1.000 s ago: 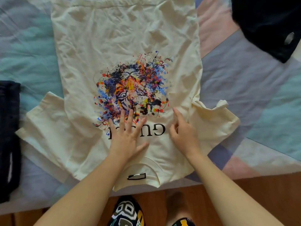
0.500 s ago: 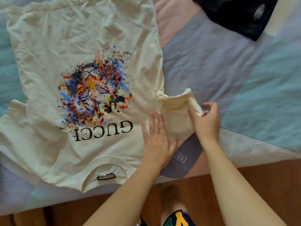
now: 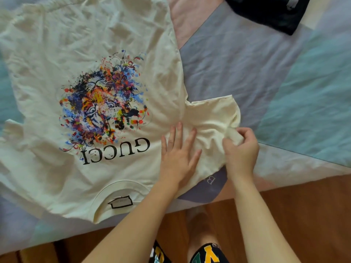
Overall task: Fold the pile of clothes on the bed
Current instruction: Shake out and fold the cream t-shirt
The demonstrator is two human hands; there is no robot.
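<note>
A cream T-shirt point(image 3: 91, 54) with a colourful tiger print and black lettering lies spread face up on the bed, collar toward me at the near edge. My left hand point(image 3: 177, 158) presses flat on the shirt's shoulder, fingers straight. My right hand point(image 3: 241, 149) pinches the end of the right sleeve point(image 3: 212, 114), which is bunched up and lifted slightly off the bedsheet.
A dark garment point(image 3: 266, 12) lies at the far right of the bed. The bedsheet point(image 3: 284, 82) has blue, grey and pink patches. A wooden floor point(image 3: 303, 215) runs along the bed's near edge, with my leg below.
My left hand moved from the lettering to the shoulder by the right sleeve. My right hand took hold of the sleeve end and pulled it inward. The view shifted right.
</note>
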